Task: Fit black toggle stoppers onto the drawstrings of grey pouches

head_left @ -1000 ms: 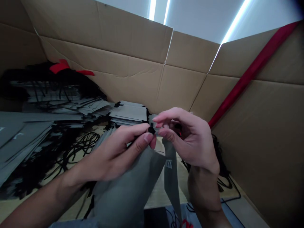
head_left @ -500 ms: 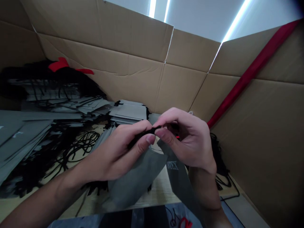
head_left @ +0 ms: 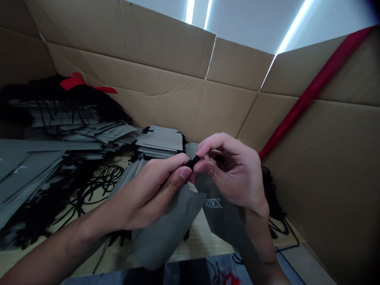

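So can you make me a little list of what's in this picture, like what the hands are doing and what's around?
left hand: pinches a black cord end and the gray bag
right hand: pinches the same black cord end
gray bag: hangs under both hands, white letters on one side
behind the hands: stack of flat gray bags
left side: loose black cords on a table
around: cardboard walls, red strip on the right

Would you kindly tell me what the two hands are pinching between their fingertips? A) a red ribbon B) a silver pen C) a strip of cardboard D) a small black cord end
D: the left hand and right hand meet on a small black cord end, just above the grey bag.
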Motion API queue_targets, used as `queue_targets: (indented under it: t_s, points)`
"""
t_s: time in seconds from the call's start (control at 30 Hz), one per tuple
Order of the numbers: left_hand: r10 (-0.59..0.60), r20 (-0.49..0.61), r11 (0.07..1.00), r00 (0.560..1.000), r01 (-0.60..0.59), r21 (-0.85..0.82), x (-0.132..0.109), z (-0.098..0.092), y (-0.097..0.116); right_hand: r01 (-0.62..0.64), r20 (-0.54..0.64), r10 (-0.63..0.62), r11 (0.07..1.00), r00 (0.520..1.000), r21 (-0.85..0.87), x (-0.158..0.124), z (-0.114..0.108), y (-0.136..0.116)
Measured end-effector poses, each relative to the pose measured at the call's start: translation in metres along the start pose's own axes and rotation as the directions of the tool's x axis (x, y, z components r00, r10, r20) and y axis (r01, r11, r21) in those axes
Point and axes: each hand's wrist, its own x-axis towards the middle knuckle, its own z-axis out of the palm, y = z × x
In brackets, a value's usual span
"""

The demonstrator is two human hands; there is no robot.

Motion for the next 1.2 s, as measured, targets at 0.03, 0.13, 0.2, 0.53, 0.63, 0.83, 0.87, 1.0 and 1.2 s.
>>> queue_targets:
  t_s: [0.03, 0.13, 0.2, 0.53, 0.63, 0.83, 0.87, 1.0, 1.2]
  points:
    - [-0.009, 0.003, 1.000, 1.000, 0.009, -0.002, 0.000, 0.000, -0.001, 0.007, 0.011, -0.006, 1.000, 1.000, -0.013, 0.000, 0.000, 0.000]
    - [-0.026, 0.007, 1.000, 1.000, 0.026, -0.005, -0.002, 0.003, -0.003, 0.062, 0.030, -0.060, 0.996, 0.998, -0.060, 0.002, 0.000, 0.001]
    - [-0.012, 0.007, 1.000, 1.000, 0.012, 0.013, -0.002, 0.004, -0.003, 0.107, 0.034, -0.104, 0.989, 0.994, -0.100, 0.002, 0.000, 0.001]
    - [0.035, 0.039, 0.998, 0.999, -0.037, 0.051, 0.002, 0.003, -0.001, 0.129, 0.079, -0.123, 0.988, 0.989, -0.082, 0.001, 0.003, 0.001]
    - [0.008, 0.053, 1.000, 0.999, -0.008, 0.005, 0.002, 0.002, 0.001, 0.107, 0.092, -0.100, 0.991, 0.991, -0.075, 0.000, 0.004, -0.001]
    - [-0.047, 0.094, 0.996, 0.994, 0.054, -0.073, 0.000, -0.002, 0.002, 0.093, 0.123, -0.084, 0.993, 0.989, -0.074, -0.001, 0.004, -0.002]
    - [-0.050, 0.100, 0.995, 0.994, 0.059, -0.084, -0.001, -0.002, 0.002, 0.086, 0.130, -0.077, 0.994, 0.989, -0.069, -0.001, 0.003, -0.002]
    - [-0.047, 0.122, 0.993, 0.991, 0.059, -0.098, -0.002, -0.006, 0.000, 0.048, 0.151, -0.039, 0.997, 0.988, -0.059, -0.001, 0.003, -0.003]
    - [-0.037, 0.113, 0.994, 0.993, 0.049, -0.102, 0.000, -0.006, 0.003, 0.070, 0.174, -0.061, 0.996, 0.983, -0.046, 0.001, 0.005, -0.003]
